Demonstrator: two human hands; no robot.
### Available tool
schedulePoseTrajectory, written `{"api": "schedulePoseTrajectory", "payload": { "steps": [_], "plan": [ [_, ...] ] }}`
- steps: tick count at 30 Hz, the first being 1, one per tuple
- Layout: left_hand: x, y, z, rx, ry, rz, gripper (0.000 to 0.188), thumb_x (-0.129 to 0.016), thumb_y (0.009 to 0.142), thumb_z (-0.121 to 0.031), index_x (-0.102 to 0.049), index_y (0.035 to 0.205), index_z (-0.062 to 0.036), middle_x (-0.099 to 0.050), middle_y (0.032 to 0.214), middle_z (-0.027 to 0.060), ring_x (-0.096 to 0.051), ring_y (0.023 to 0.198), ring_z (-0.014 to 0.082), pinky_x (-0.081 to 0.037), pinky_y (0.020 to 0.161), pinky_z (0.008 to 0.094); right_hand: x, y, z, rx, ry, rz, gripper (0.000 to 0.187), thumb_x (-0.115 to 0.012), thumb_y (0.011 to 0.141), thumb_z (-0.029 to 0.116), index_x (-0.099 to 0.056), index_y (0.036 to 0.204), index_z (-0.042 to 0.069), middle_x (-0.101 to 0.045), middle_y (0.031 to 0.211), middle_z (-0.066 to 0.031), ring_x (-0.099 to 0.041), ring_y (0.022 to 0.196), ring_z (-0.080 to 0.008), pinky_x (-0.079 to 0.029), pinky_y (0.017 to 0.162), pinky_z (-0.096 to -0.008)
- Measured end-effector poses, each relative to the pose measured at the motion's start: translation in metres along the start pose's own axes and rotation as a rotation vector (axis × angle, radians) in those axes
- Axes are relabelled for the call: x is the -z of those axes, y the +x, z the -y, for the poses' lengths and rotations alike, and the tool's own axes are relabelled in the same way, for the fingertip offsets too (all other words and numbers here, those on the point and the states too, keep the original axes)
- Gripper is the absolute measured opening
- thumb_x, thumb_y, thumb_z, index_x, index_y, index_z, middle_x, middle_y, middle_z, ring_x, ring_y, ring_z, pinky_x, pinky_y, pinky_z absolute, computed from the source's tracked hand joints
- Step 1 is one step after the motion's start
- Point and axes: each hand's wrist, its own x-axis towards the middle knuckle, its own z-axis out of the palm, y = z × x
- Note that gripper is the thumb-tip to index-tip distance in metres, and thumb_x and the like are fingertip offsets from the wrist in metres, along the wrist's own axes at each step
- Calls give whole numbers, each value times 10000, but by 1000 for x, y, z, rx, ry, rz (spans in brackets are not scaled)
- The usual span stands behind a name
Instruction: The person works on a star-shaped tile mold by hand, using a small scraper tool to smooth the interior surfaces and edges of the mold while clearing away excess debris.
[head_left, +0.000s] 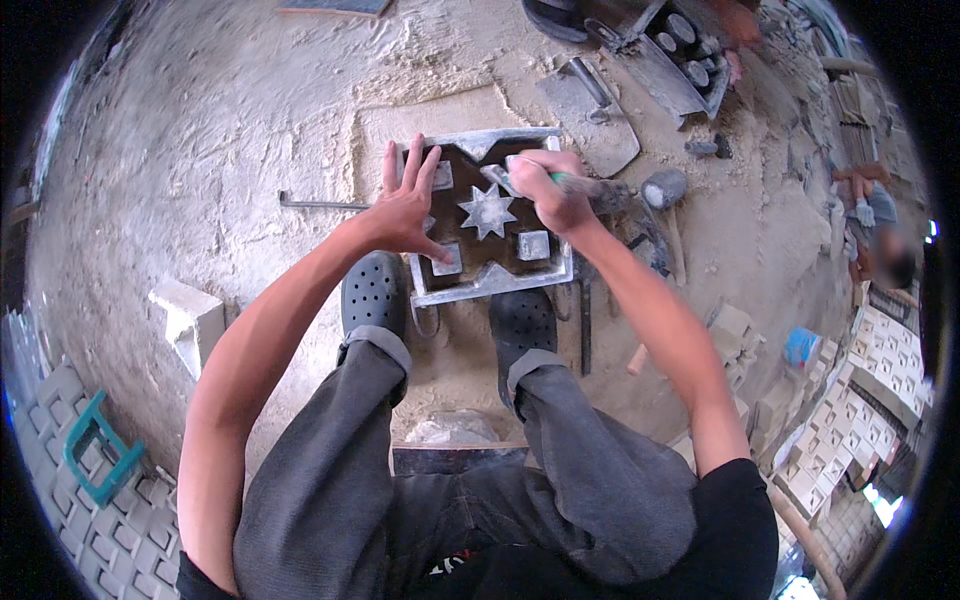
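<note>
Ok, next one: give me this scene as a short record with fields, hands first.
Left hand: fingers spread, at the mould's left side
Right hand: closed on a tool, kind unclear, over the mould's upper right
Mould: grey rim, star in the middle, square blocks around it
Left of mould: thin rod, pale block
Upper right: trowel
Below mould: dark clogs

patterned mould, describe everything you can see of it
The mould is a squarish, dusty grey, metal-looking frame lying flat on the floor beyond the clogs. A pale star stands in its dark middle, with square blocks near corners and V-shaped wedges on near and far edges. The left hand spreads over its left side; the right hand, gripping a small tool, partly hides its upper right.
</note>
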Motion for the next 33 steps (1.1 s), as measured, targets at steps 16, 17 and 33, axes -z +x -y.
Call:
{"api": "schedulePoseTrajectory", "payload": {
  "steps": [16, 17, 33],
  "plan": [
    [5, 1, -4, -9, 26, 43, 1540, -830, 445, -684, 3, 1463, 115, 107, 1514, 367, 216, 1350, 575, 53, 1127, 605, -37, 13, 9, 25, -120, -344, 392, -559, 890, 225, -462, 610, -31, -387, 488, -38, -392, 513, -76, -330, 479, -326],
    [5, 2, -5, -9, 38, 54, 1540, -831, 444, -683, 6, 1468, 105, 113, 1515, 363, 211, 1350, 579, 44, 1129, 606, -33, 20, 8, -8, -110, -361, 385, -557, 885, 219, -459, 610, -32, -385, 488, -36, -388, 515, -72, -328, 479, -326],
    [5, -3, 0, 24, 2, 30, 1557, -859, 437, -661, 67, 1502, -3, 170, 1542, 284, 225, 1359, 551, 1, 1129, 622, -10, 28, 49, 103, 386, -120, 308, -562, 922, 230, -456, 661, 106, -418, 563, 56, -373, 479, -42, -259, 415, -236]
  ]
}}
